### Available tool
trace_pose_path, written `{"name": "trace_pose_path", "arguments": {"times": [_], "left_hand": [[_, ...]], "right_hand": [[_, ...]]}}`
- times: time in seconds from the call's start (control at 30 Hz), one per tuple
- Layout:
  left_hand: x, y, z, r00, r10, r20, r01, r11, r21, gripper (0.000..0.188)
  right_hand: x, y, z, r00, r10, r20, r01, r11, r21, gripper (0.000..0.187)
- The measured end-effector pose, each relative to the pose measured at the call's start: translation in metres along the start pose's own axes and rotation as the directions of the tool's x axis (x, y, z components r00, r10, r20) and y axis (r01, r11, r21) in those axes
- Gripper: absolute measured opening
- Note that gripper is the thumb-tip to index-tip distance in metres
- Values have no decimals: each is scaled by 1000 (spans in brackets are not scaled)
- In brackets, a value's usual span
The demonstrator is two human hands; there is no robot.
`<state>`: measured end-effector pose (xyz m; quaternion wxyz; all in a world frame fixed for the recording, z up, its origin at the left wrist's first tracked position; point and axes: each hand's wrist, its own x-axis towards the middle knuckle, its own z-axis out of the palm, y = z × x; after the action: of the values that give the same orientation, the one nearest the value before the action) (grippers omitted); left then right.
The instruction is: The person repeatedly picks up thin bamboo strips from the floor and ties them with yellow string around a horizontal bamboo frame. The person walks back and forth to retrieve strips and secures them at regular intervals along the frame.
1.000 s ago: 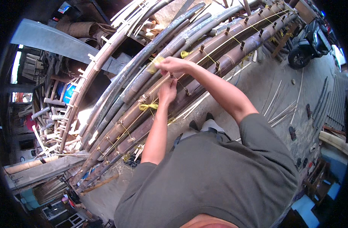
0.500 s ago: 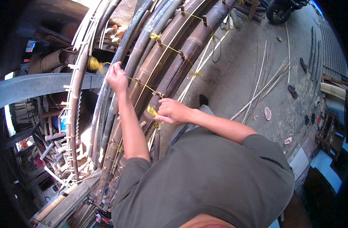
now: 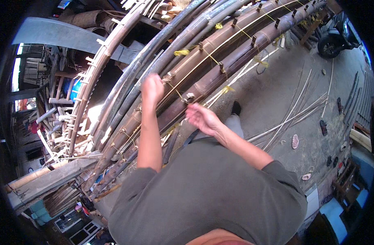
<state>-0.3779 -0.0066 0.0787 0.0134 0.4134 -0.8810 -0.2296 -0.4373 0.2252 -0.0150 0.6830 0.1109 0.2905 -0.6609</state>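
Note:
Two long, dark brown half-round bamboo poles, an upper one [image 3: 211,41] and a lower one [image 3: 174,112], run diagonally before me with small pegs along them. Yellow twine [image 3: 178,93] spans from a peg [image 3: 167,76] on the upper pole to a peg [image 3: 189,96] on the lower one. Beside the upper peg my left hand [image 3: 153,87] is closed; what it holds, if anything, is hidden. My right hand [image 3: 204,119] is at the lower peg, palm partly showing, fingers loosely bent and apart. Yellow twine ends [image 3: 227,89] hang from the lower pole farther along.
More grey bamboo poles [image 3: 142,65] lie beyond, then a curved strip with cross pieces [image 3: 101,53]. Thin bamboo strips [image 3: 291,116] and sandals [image 3: 295,141] lie on the concrete floor at right. A motorcycle wheel [image 3: 329,46] stands at the far right.
The view has turned. Both hands have moved along the poles to a nearer pair of pegs. The yellow twine bunch my right hand held has been let go and hangs free.

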Motion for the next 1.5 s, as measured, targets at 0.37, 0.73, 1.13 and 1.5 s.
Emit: {"name": "trace_pose_path", "arguments": {"times": [0.37, 0.73, 1.13, 1.5], "left_hand": [[-48, -53, 91, 919, 164, -358, -177, 984, -2, 35], [-58, -19, 70, 966, -144, -214, 94, 969, -227, 32], [71, -61, 57, 881, -204, -428, 132, 973, -191, 31], [-48, -115, -33, 942, -10, -337, -37, 991, -132, 34]], "right_hand": [[98, -55, 187, 838, -102, 535, 184, -871, -456, 49], [-30, -45, 78, 825, 273, 495, 565, -397, -723, 43], [-25, -15, 19, 667, -8, 745, 678, -409, -612, 40], [-36, 117, 58, 750, -196, 631, 321, -727, -607, 46]]}}
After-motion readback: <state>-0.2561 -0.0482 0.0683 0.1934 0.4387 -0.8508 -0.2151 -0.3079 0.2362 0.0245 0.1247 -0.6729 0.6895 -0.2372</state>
